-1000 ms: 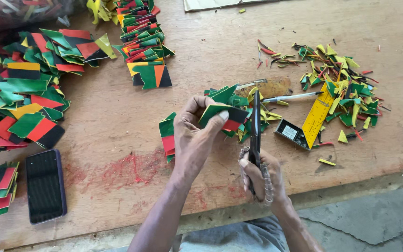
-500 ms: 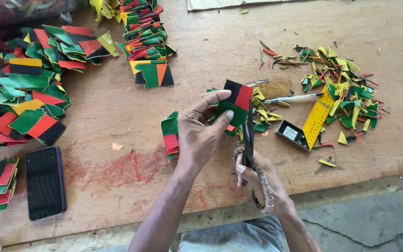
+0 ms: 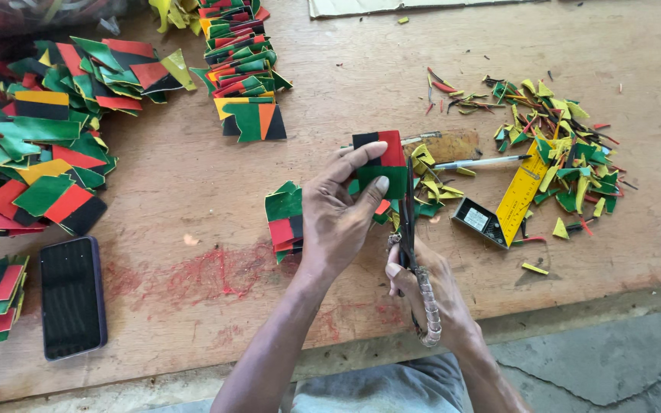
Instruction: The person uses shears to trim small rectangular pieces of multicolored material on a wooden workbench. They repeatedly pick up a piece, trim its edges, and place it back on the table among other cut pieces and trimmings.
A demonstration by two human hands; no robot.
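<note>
My left hand (image 3: 338,218) pinches a small square piece of black, red and green material (image 3: 382,162) above the wooden table (image 3: 361,69). My right hand (image 3: 431,294) grips dark scissors (image 3: 408,222), whose blades point away from me along the piece's right edge. A small stack of similar pieces (image 3: 285,220) lies just left of my left hand. Yellow and green offcuts (image 3: 431,183) lie under the scissors' tips.
A large heap of coloured pieces (image 3: 36,153) fills the left side, with a neat row (image 3: 237,61) at the top. A black phone (image 3: 72,297) lies front left. A pile of scraps (image 3: 560,153), a yellow ruler (image 3: 522,195), a pen (image 3: 480,162) and a small black box (image 3: 481,221) lie right.
My left hand has lifted the piece and turned it upright, now showing black, red and green. The scissors have stayed at its right edge.
</note>
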